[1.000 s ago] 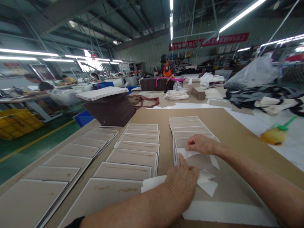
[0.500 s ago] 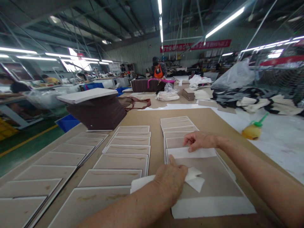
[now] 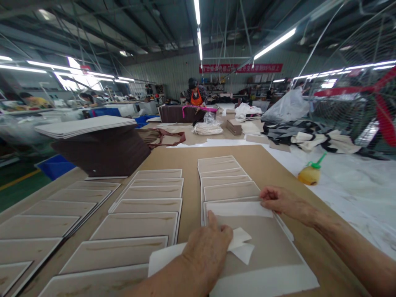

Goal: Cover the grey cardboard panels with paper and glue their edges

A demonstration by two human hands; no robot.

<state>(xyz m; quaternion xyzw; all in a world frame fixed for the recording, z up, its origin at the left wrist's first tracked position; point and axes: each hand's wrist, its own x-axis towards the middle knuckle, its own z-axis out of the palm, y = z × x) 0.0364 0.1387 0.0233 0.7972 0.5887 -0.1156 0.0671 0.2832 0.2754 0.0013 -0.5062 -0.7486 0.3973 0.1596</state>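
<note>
A brown board with white paper flaps (image 3: 266,241) lies nearest me at the front of the right-hand row. My left hand (image 3: 206,247) rests on its left side, fingers curled on a folded white corner flap, thumb stretched forward. My right hand (image 3: 283,201) presses the right end of the folded white top flap, fingertips curled down on its edge. Behind it, more overlapping boards (image 3: 227,181) run away from me.
Two more rows of overlapping boards (image 3: 145,206) lie to the left on the brown table (image 3: 192,165). A tall dark stack topped with pale boards (image 3: 99,144) stands at the back left. A yellow squeeze bottle (image 3: 309,173) sits to the right. A person in an orange apron (image 3: 194,94) works far behind.
My right hand has slid rightward along the top flap to its right end. The left hand stays on the corner flap. The view has shifted a little to the right.
</note>
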